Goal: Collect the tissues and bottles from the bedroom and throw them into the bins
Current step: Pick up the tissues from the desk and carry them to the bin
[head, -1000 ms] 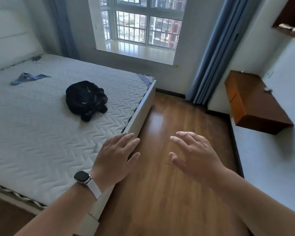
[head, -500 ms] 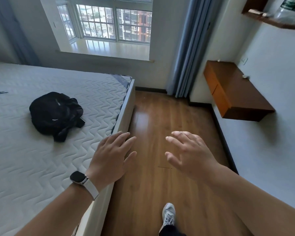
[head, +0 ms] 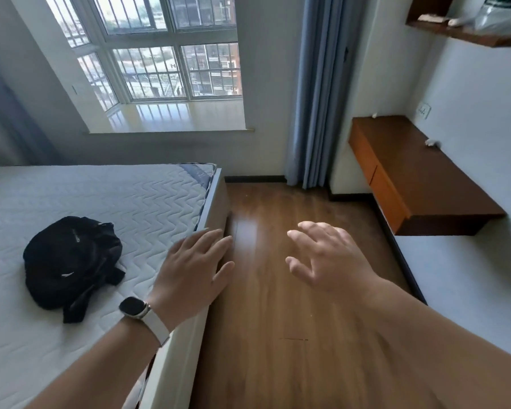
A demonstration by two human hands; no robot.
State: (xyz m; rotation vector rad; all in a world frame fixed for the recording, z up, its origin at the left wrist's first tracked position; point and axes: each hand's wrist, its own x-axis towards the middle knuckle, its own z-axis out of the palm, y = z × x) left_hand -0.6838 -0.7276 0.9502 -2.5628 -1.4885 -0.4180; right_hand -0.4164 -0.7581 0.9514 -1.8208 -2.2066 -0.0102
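Observation:
A small crumpled white tissue (head: 431, 142) lies on the brown wall-mounted desk (head: 419, 178) at the right. Another white scrap (head: 374, 115) sits at the desk's far corner. On the high wall shelf (head: 466, 33) lie more crumpled tissues (head: 431, 18) beside a clear plastic bag (head: 505, 16). My left hand (head: 194, 270), with a watch on the wrist, hovers over the bed's edge, fingers straight and empty. My right hand (head: 328, 258) is spread above the wooden floor, holding nothing. No bottle or bin is in view.
A bed (head: 115, 208) with a white quilted mattress fills the left, a black bag (head: 71, 261) lying on it. A wooden floor strip (head: 278, 290) runs between bed and desk toward a blue curtain (head: 316, 93) and a barred window (head: 160, 54).
The view has swung right and up, and forward along the bed. The desk and wall shelf have come closer. Both hands stay open in front of me.

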